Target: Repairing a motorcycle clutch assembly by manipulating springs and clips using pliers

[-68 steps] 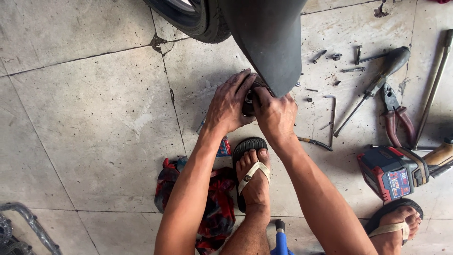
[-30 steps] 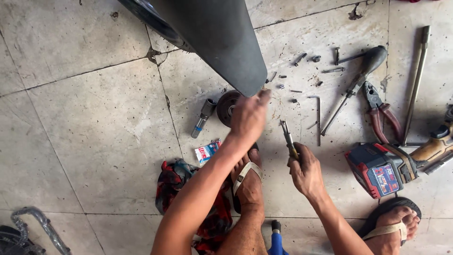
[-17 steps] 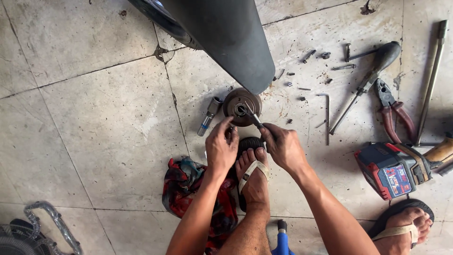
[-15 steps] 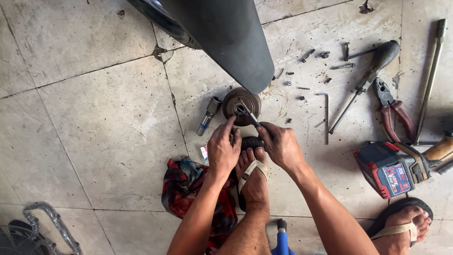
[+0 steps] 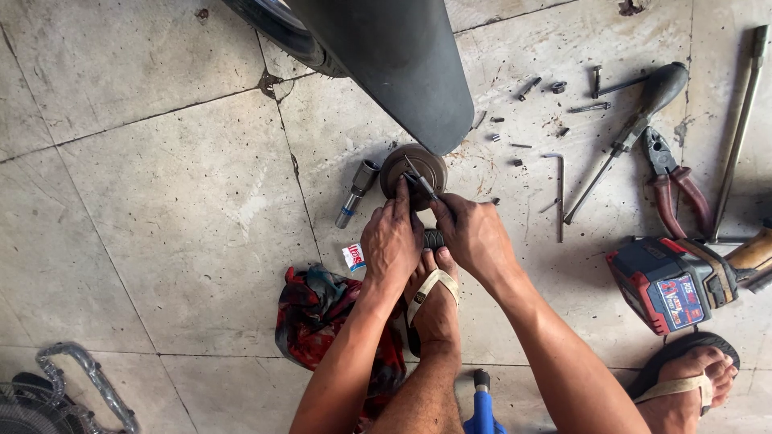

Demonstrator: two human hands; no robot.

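both hands (image 5: 434, 237) now closer on the round metal part (image 5: 412, 170), right fingers (image 5: 446, 210) grasping a thin tool (image 5: 420, 178), socket (image 5: 356, 193) beside

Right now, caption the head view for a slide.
Both hands, left and right, work a thin tool into a round metal part on the concrete floor.

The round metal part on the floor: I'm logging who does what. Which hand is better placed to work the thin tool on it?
Right. The right hand already holds the thin tool against the round metal part; the left hand steadies its edge.
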